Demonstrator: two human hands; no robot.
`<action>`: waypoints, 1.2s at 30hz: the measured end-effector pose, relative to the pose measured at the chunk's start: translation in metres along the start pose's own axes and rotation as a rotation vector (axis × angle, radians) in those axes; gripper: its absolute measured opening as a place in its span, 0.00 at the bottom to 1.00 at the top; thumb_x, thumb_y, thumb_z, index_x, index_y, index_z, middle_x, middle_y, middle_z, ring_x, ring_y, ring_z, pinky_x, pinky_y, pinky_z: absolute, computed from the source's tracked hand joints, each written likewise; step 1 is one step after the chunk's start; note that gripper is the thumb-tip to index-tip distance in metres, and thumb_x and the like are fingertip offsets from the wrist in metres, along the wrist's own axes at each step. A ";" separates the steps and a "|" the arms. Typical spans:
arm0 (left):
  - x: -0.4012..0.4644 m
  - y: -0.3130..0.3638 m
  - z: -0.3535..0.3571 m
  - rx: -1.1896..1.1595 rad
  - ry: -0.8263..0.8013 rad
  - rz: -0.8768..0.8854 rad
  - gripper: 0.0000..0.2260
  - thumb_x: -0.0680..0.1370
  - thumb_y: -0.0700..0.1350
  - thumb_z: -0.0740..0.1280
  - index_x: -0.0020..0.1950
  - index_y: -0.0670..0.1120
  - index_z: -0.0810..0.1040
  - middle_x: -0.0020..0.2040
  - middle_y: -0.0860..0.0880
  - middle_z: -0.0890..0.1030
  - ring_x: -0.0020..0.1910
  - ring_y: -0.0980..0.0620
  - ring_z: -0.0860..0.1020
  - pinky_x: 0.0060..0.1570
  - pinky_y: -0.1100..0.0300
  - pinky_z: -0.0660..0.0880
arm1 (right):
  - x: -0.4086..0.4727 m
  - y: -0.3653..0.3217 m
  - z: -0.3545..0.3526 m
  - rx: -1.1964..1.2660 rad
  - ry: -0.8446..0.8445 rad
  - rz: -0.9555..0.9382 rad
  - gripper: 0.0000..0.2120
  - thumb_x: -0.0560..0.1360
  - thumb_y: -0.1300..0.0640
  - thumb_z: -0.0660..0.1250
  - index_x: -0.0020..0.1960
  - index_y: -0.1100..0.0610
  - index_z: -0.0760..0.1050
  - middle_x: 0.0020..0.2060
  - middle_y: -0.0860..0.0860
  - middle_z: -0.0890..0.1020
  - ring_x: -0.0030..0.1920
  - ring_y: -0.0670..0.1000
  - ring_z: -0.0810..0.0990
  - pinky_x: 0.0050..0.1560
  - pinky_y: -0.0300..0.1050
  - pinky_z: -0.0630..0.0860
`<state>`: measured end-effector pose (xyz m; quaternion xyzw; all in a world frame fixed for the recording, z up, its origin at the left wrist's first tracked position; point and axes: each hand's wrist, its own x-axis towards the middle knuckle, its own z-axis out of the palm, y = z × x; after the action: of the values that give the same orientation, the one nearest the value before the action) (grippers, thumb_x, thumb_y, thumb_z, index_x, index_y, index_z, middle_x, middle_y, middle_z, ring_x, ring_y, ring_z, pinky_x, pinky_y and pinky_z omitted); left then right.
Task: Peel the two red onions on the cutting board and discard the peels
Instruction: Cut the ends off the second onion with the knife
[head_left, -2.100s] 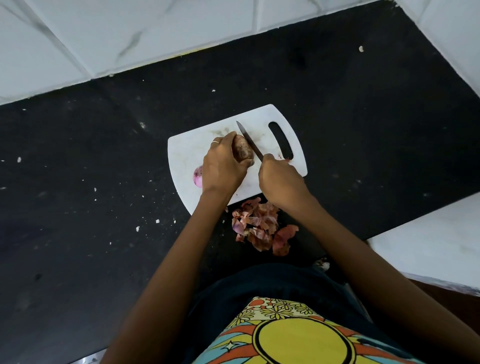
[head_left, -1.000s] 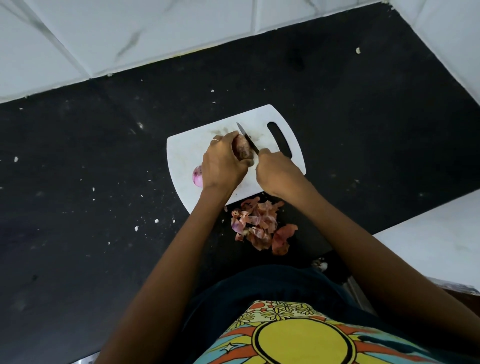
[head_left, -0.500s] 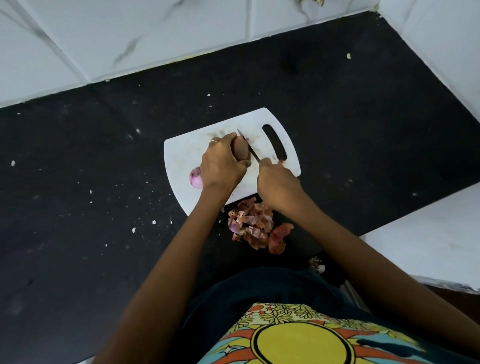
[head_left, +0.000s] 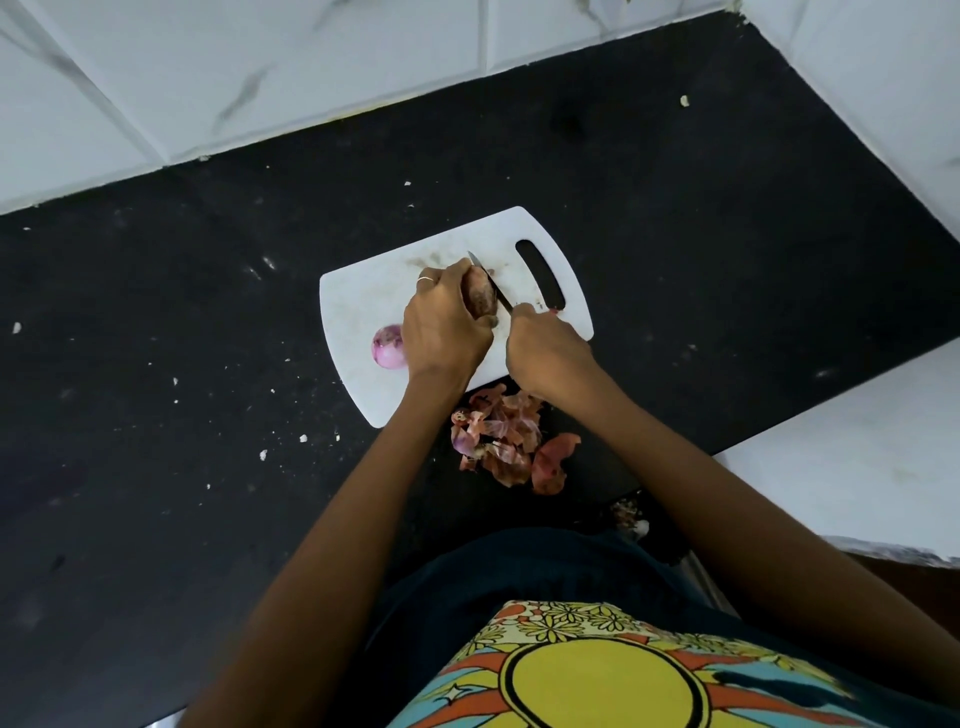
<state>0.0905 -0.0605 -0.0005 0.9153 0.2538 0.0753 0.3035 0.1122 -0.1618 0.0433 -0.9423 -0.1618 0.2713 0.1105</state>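
A white cutting board (head_left: 363, 301) lies on the black counter. My left hand (head_left: 441, 327) grips a brown-skinned red onion (head_left: 480, 299) over the board's middle. My right hand (head_left: 545, 353) holds a knife (head_left: 488, 283) by its handle, and the blade lies against the onion's right side. A peeled, pink onion (head_left: 388, 346) rests on the board at its left edge, beside my left wrist. A pile of reddish peels (head_left: 506, 441) lies on the counter just below the board, between my forearms.
The black counter (head_left: 182, 364) carries scattered white crumbs. White tiled walls (head_left: 260, 78) border it at the back and right. A white ledge (head_left: 857, 452) sits at the right. The board's handle slot (head_left: 540, 273) faces right.
The knife blade has shifted slightly along the onion's right side while my left hand keeps its grip. The view has tilted a little; the peeled onion and the peel pile stay put.
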 end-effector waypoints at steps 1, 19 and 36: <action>0.000 0.000 0.001 -0.004 0.011 0.011 0.27 0.71 0.44 0.73 0.69 0.49 0.73 0.62 0.42 0.76 0.56 0.41 0.78 0.53 0.52 0.74 | 0.004 -0.002 -0.001 0.006 -0.001 0.002 0.13 0.79 0.65 0.54 0.63 0.64 0.66 0.60 0.61 0.75 0.60 0.61 0.75 0.46 0.48 0.66; 0.016 -0.013 -0.018 -0.214 -0.325 -0.164 0.22 0.78 0.55 0.66 0.65 0.41 0.75 0.60 0.44 0.80 0.57 0.45 0.77 0.50 0.58 0.69 | 0.002 0.014 0.025 -0.037 0.209 -0.114 0.15 0.77 0.68 0.52 0.63 0.64 0.63 0.51 0.61 0.80 0.51 0.64 0.79 0.39 0.51 0.65; 0.010 -0.006 -0.012 -0.286 -0.097 -0.096 0.26 0.70 0.46 0.76 0.66 0.43 0.75 0.61 0.47 0.79 0.57 0.49 0.79 0.54 0.63 0.72 | -0.002 0.014 0.001 0.019 0.057 -0.080 0.14 0.78 0.67 0.52 0.63 0.65 0.64 0.54 0.63 0.77 0.54 0.64 0.76 0.42 0.50 0.65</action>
<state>0.0926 -0.0451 0.0057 0.8522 0.2690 0.0516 0.4458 0.1134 -0.1750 0.0388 -0.9413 -0.1937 0.2412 0.1348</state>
